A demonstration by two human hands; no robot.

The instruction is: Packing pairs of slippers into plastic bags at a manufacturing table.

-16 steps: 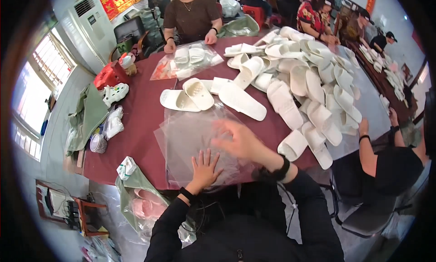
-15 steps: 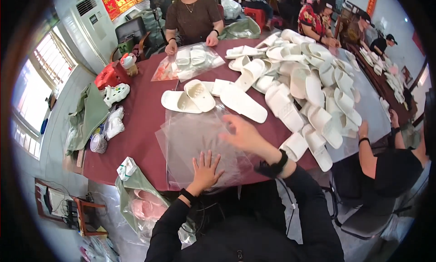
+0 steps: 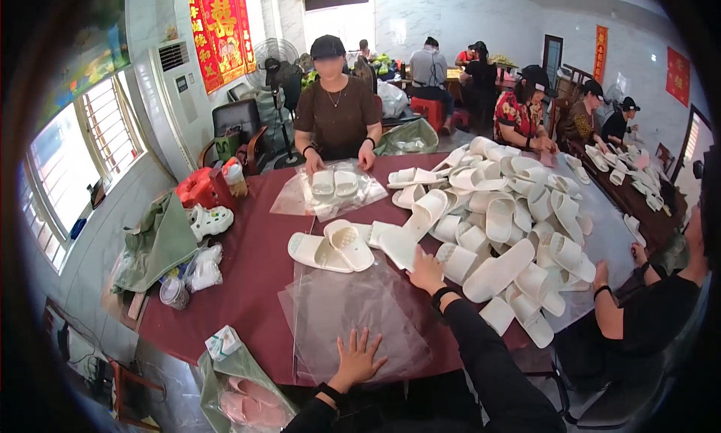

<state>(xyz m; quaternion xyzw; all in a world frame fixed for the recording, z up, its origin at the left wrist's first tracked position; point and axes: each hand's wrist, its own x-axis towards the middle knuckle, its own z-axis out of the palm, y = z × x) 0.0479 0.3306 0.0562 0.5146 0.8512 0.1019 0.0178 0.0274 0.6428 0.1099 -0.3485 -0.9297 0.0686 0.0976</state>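
My left hand (image 3: 359, 360) lies flat with fingers spread on a stack of clear plastic bags (image 3: 330, 313) at the table's near edge. Reaching forward, my right hand (image 3: 428, 272) has its fingers closed on the near end of a white slipper (image 3: 396, 242), partly covering it. Left of that slipper, a pair of white slippers (image 3: 330, 250) rests just beyond the bags, one leaning on the other. To the right is a large heap of white slippers (image 3: 518, 200). One long slipper (image 3: 499, 271) lies across the heap's near side.
Across the dark red table (image 3: 248, 283), a person (image 3: 338, 117) handles a bagged slipper pair (image 3: 334, 183). At left are a red bag (image 3: 203, 187), a white clog (image 3: 210, 221) and a clear jar (image 3: 174, 292). Another person's arm (image 3: 608, 313) rests at right.
The view has tilted up. My right hand has moved from above the bags to the white slipper's end. The long slipper now shows across the heap's near side. My left hand stays on the bags.
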